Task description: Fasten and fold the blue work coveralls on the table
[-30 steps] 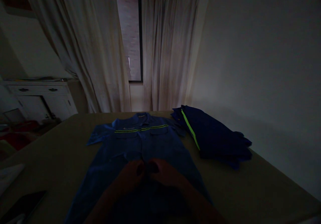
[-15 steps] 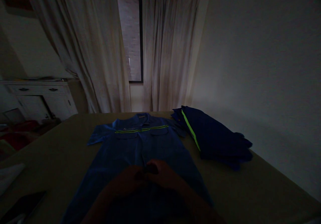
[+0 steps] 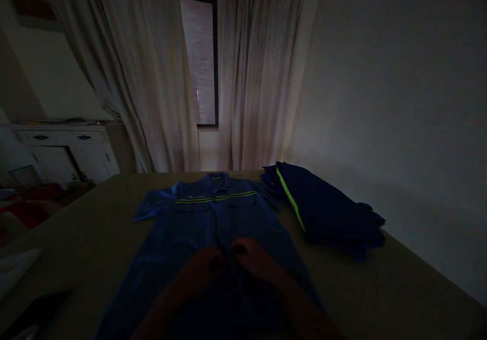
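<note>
A blue short-sleeved work shirt (image 3: pixel 171 243) lies spread face up, collar at the far end, with yellow-green stripes across the chest and two flap pockets. My left hand (image 3: pixel 207 266) is closed on the shirt's front opening, below the pockets. Just to its right, my right hand (image 3: pixel 251 259) pinches the other side of the same opening. The fingertips of both hands are close together. In the dim light, I cannot make out a button between them.
Folded dark blue garments (image 3: pixel 327 208) with a bright green stripe lie at the right of the table (image 3: pixel 95 218). A dark flat object (image 3: pixel 38 309) and something white (image 3: pixel 17 269) lie at left. Beyond stand curtains (image 3: pixel 152 76) and a white cabinet (image 3: pixel 72 147).
Both hands have shifted slightly up the shirt front, and a small gap now shows between them. The shirt and the folded garments stay in place; the view has tilted slightly.
</note>
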{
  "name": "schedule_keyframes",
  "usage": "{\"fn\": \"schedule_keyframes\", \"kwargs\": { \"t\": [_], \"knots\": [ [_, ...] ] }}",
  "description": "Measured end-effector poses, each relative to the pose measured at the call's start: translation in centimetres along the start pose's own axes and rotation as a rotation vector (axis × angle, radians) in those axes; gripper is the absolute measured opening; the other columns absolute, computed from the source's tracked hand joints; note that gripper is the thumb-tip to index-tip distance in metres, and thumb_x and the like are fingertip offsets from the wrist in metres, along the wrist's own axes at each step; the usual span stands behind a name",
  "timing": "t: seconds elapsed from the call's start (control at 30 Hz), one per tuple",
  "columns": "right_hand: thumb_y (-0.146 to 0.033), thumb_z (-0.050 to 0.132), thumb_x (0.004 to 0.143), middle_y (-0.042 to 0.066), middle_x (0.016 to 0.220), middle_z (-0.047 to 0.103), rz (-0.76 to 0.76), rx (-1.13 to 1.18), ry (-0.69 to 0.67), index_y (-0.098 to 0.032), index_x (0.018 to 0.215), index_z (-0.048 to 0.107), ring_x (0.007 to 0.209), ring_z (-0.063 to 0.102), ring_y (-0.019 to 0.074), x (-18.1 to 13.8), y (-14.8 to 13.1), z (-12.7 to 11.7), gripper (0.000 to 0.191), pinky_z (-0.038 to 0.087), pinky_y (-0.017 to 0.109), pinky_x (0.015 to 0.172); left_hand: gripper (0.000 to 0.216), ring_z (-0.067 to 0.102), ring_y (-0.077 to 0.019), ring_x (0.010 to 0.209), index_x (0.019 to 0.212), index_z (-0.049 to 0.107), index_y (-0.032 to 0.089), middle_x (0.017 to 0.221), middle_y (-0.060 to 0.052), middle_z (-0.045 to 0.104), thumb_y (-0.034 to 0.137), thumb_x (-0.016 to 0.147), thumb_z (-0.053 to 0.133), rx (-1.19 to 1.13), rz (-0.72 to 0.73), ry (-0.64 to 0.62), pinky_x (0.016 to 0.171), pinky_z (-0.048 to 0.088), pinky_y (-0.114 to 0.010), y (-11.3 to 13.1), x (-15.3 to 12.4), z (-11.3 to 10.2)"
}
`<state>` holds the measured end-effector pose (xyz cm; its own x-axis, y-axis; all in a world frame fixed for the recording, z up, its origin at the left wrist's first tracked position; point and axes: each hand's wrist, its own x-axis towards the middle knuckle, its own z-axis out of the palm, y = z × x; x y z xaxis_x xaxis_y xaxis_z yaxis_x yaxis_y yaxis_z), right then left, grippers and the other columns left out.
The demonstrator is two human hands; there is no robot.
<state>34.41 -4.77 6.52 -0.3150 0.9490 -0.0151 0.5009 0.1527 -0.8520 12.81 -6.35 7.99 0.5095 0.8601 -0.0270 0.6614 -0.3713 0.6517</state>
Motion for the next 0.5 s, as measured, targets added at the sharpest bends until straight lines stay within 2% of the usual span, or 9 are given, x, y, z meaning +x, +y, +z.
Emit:
{"fn": "schedule_keyframes", "kwargs": {
  "t": [0.13, 0.27, 0.4, 0.5],
  "knots": [
    [-0.03, 0.077, 0.072, 0.003, 0.094, 0.075, 0.05, 0.009, 0.011, -0.019, 0.096, 0.078, 0.091, 0.066, 0.0224, -0.3, -0.5, -0.5, 0.026, 0.048, 0.029, 0.08, 0.015, 0.065, -0.0192, 0.085, 0.09, 0.068, 0.021, 0.092, -0.002, 0.071, 0.021, 0.082, 0.055, -0.002, -0.014, 0.005, 0.074, 0.043, -0.028, 0.0, 0.0, -0.1],
    [-0.036, 0.072, 0.079, 0.0, 0.076, 0.069, 0.073, -0.011, -0.044, -0.017, 0.081, 0.076, 0.073, 0.06, 0.0167, -0.3, -0.9, -0.9, 0.02, 0.039, 0.025, 0.064, 0.016, 0.065, -0.0182, 0.084, 0.09, 0.068, 0.02, 0.09, -0.001, 0.072, 0.021, 0.081, 0.056, -0.054, -0.003, 0.002, 0.072, 0.043, -0.027, 0.1, -0.1, -0.3],
    [-0.033, 0.061, 0.086, -0.003, 0.068, 0.061, 0.048, 0.025, -0.125, -0.016, 0.081, 0.073, 0.062, 0.049, 0.0118, -0.2, -0.9, -1.2, 0.021, 0.032, 0.024, 0.058, 0.017, 0.065, -0.0179, 0.084, 0.093, 0.068, 0.021, 0.09, -0.001, 0.073, 0.025, 0.082, 0.056, -0.091, -0.001, 0.011, 0.072, 0.044, -0.027, -0.1, -0.1, -0.3],
    [-0.027, 0.062, 0.082, -0.003, 0.074, 0.066, 0.049, 0.048, -0.153, -0.018, 0.089, 0.075, 0.067, 0.054, 0.0125, -0.2, -0.7, -1.3, 0.017, 0.035, 0.023, 0.06, 0.016, 0.066, -0.0186, 0.085, 0.091, 0.068, 0.02, 0.091, -0.002, 0.073, 0.027, 0.082, 0.057, -0.099, -0.003, 0.007, 0.073, 0.045, -0.027, -0.2, -0.1, -0.4]
  ]
}}
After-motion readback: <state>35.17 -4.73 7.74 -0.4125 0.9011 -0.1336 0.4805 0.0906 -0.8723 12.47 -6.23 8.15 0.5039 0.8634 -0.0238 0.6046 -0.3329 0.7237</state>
